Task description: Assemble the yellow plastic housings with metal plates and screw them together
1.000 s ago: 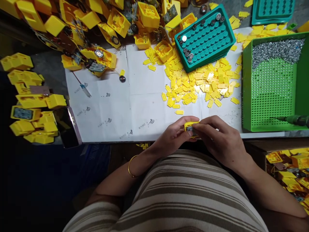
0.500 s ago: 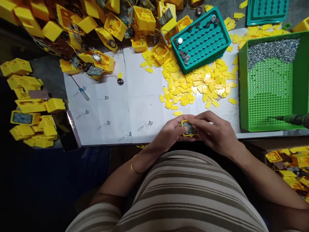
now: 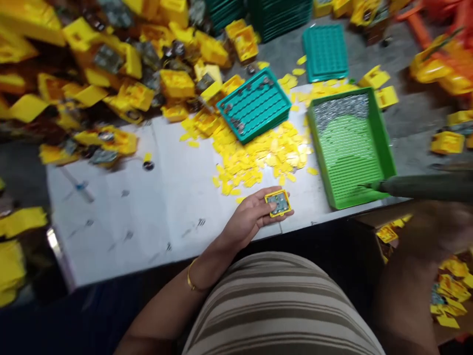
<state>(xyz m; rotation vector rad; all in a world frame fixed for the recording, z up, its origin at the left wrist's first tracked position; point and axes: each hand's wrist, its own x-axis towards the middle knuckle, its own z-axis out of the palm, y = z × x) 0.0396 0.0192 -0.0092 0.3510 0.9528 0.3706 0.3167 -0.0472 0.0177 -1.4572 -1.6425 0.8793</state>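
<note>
My left hand (image 3: 251,217) is closed around a yellow plastic housing (image 3: 282,213), its thumb lying over the edge of the green circuit board (image 3: 280,200) set inside. It holds the housing above the front edge of the paper-covered table, open side up. At the right edge, my right hand (image 3: 449,229) is smeared by motion, just below the dark electric screwdriver (image 3: 424,187). Whether its fingers touch the screwdriver cannot be made out. The screwdriver's tip points left over the green basket (image 3: 327,172), which has silver screws (image 3: 342,111) at its far end.
Small yellow plates (image 3: 254,158) lie heaped mid-table beside a teal tray (image 3: 254,106) with small round parts. Yellow housings with wires (image 3: 177,84) crowd the far left. A thin screwdriver (image 3: 83,190) lies at left. A box of yellow parts (image 3: 453,291) stands lower right.
My right hand has left the housing and moved right, near the electric screwdriver. My left hand keeps the housing. The view has turned and shifted right.
</note>
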